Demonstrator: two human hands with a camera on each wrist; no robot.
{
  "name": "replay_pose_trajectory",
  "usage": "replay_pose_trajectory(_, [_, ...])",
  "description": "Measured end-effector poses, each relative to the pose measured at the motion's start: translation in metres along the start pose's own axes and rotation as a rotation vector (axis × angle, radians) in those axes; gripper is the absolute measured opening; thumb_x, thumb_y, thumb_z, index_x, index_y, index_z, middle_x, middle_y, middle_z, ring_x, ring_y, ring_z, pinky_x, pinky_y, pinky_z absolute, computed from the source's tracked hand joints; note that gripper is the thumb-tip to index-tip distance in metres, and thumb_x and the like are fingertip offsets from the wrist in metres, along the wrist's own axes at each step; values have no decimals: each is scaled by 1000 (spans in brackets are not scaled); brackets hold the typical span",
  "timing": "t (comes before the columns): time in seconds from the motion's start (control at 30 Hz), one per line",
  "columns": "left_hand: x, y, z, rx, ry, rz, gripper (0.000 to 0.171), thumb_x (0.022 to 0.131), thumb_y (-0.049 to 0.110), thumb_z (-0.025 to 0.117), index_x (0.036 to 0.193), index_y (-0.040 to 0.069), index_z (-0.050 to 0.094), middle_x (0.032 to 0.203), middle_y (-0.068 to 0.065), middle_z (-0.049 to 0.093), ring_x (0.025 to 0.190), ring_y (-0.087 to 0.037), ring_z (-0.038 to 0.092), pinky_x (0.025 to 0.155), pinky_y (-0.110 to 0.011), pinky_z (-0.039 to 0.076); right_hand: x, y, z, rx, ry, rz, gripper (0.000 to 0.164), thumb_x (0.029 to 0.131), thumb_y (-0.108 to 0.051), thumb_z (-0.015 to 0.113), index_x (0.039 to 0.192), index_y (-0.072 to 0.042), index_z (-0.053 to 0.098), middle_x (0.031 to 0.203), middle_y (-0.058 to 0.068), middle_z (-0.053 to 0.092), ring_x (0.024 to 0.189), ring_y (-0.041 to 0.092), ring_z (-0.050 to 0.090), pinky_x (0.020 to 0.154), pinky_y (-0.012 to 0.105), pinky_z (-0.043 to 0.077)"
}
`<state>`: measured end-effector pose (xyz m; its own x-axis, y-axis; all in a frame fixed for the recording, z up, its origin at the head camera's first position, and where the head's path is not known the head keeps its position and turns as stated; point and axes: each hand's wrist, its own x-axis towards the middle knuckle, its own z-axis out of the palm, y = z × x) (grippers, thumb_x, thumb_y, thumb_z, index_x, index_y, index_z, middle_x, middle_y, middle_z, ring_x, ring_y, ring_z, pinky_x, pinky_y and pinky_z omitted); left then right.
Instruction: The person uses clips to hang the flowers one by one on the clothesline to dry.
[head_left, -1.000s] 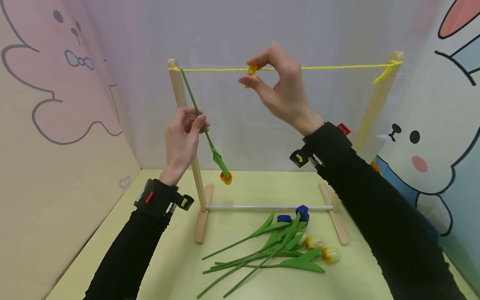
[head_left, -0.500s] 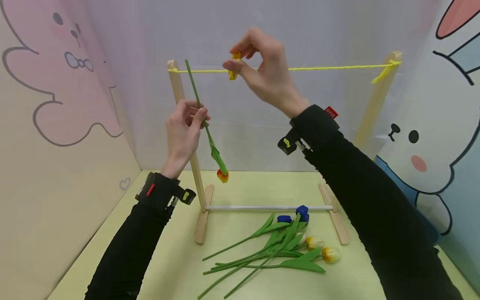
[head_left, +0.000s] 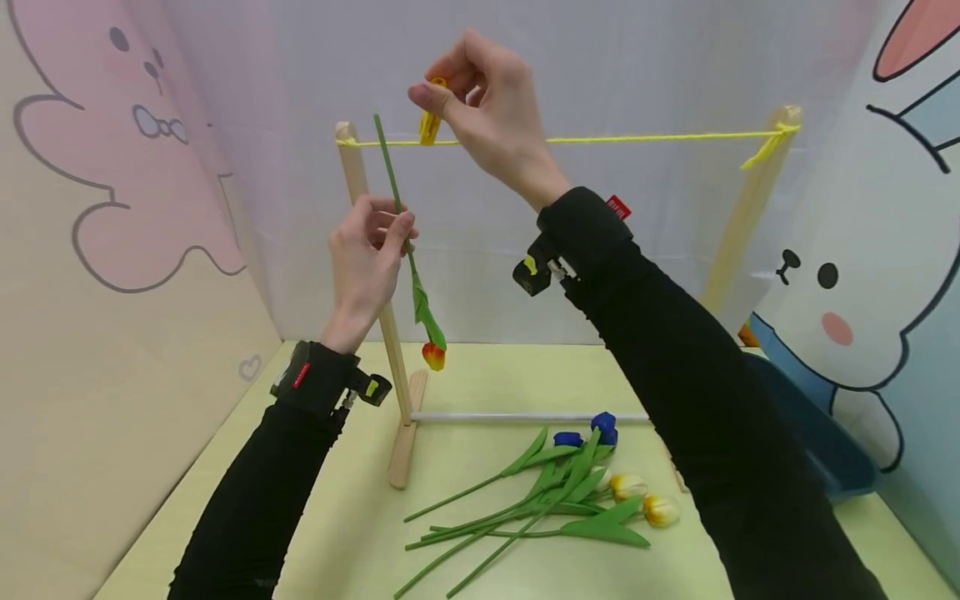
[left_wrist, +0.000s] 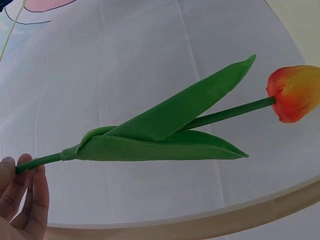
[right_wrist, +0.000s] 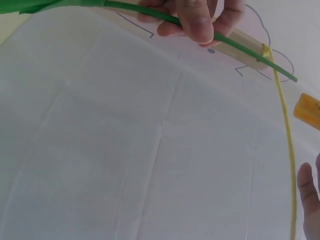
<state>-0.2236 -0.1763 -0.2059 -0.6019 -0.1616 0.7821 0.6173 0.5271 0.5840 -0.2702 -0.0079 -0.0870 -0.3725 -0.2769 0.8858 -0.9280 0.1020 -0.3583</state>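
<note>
My left hand (head_left: 367,250) pinches the green stem of an orange-red tulip (head_left: 424,312), which hangs head down. In the left wrist view the tulip's bloom (left_wrist: 295,93) is red and yellow, above two broad leaves. The stem's cut end rises past a yellow string (head_left: 600,138), close to the left post. To the right, my right hand (head_left: 495,108) pinches a yellow clothespin (head_left: 431,123) between thumb and fingers, its lower end at the string's height. In the right wrist view the clothespin (right_wrist: 307,111) is apart from the stem; whether it touches the string I cannot tell.
Wooden posts (head_left: 735,225) hold up the string, joined low down by a white rod (head_left: 510,416). Several tulips (head_left: 540,500), with blue and with pale yellow blooms, lie on the table (head_left: 337,517). A dark blue bin (head_left: 840,458) stands at the right, partly behind my right arm.
My right hand has moved left and up along the string with the clothespin, nearer the stem. My left hand has raised the tulip slightly, so its stem end now stands above the string.
</note>
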Motion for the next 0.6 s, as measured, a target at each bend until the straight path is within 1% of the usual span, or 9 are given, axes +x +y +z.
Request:
replay_pose_trajectory(0.03, [0,0,0,-1,1,-1,19,98,7,64,110,-8,61,88,-25,72,62,5,59,64,-11,50,1,0,1,11,0,10,22,89,-14,77,95,4,66,81,-6,63,69,0,53,68,18,40])
replay_pose_trajectory(0.17, [0,0,1,1,-1,-4,19,98,7,64,110,-7,61,88,-25,72,62,4,59,64,-11,51,5,1,4,52,-3,43,20,89,-11,77,95,4,66,79,-8,62,70,2,56,70,18,43])
replay_pose_trajectory(0.2, [0,1,1,2,-2,-2,19,98,7,65,109,-7,61,88,-25,72,62,3,59,64,-11,51,6,1,5,61,-4,51,20,89,-11,77,95,4,66,79,-11,60,69,2,56,71,18,43])
replay_pose_trajectory(0.33, [1,2,2,12,-5,4,19,98,8,64,109,-7,61,89,-25,73,63,2,60,64,-11,51,8,3,8,94,-5,80,18,89,-9,76,94,4,65,79,-11,61,70,3,58,72,18,45])
replay_pose_trajectory(0.43, [1,3,4,12,-5,7,19,98,8,65,109,-7,61,89,-25,73,62,3,60,63,-11,51,8,3,10,120,-6,118,17,88,-9,77,93,3,66,79,-10,62,70,4,60,72,19,45])
replay_pose_trajectory(0.6, [2,3,6,17,0,19,18,98,9,65,108,-7,62,86,-24,73,60,3,59,62,-11,51,11,3,13,134,-3,170,16,89,-9,77,93,2,66,79,-10,61,71,7,59,73,19,44])
